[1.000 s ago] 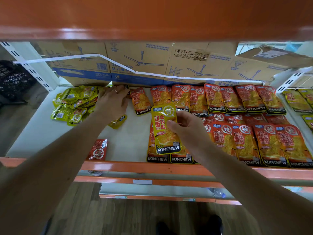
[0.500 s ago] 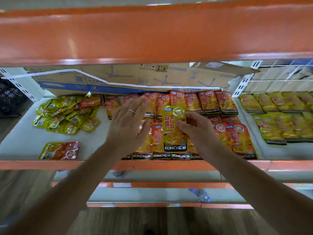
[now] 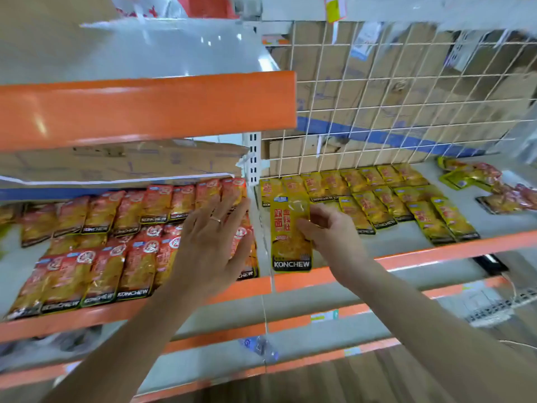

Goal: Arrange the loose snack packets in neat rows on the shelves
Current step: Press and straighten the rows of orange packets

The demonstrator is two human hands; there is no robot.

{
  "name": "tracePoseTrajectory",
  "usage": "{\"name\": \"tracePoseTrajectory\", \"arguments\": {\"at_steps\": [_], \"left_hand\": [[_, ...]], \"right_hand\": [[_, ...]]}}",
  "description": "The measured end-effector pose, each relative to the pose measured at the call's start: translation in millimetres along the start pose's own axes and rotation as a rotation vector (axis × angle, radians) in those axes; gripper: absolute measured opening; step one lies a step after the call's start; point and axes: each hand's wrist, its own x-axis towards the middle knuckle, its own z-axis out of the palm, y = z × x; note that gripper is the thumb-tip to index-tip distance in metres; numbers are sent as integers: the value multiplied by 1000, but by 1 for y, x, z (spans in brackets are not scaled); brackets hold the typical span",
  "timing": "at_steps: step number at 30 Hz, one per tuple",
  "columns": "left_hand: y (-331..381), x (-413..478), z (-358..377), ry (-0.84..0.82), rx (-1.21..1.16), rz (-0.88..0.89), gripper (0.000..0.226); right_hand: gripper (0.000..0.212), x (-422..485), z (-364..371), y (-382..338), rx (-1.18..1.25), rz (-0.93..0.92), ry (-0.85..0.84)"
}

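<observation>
1. Two overlapping rows of red snack packets, laid flat on the pale board of the left bay, label ends toward the front edge.
2. Orange front beam of the shelf above, across the left bay; flattened cardboard boxes at the back beneath it.
3. Left hand, palm down, fingers straight and spread, over the right end of the red rows; ring on one finger; contact with the packets not clear.
4. White slotted upright, between the two bays.
5. One yellow snack packet, upright with label end down, at the front left corner of the right bay, just right of the upright; on the board or held clear of it, not discernible.
6. Right hand, pinching that packet's right edge between thumb and curled fingers.
7. Several slanted rows of yellow packets, flat on the right bay's board, behind and to the right of the right hand.
8. White wire grid, back wall of the right bay, more cardboard behind it.
9. Loose heap of mixed yellow and red packets, far right of the same board, apart from the rows.
10. Orange-edged lower shelves under both bays; wood-plank floor at the bottom.
</observation>
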Motion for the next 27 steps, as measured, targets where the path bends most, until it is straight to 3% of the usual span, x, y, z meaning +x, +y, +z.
{"name": "tracePoseTrajectory", "arguments": {"at_steps": [11, 16, 20, 27], "left_hand": [[60, 39, 57, -161, 1, 5, 57], [42, 43, 85, -353, 82, 4, 54], [28, 47, 111, -526, 181, 73, 65], [18, 43, 121, -491, 171, -2, 63]], "right_hand": [[19, 28, -106, 33, -18, 98, 158], [20, 39, -99, 55, -45, 143, 175], [22, 50, -82, 71, -117, 181, 152], [14, 60, -53, 82, -173, 150, 84]]}}
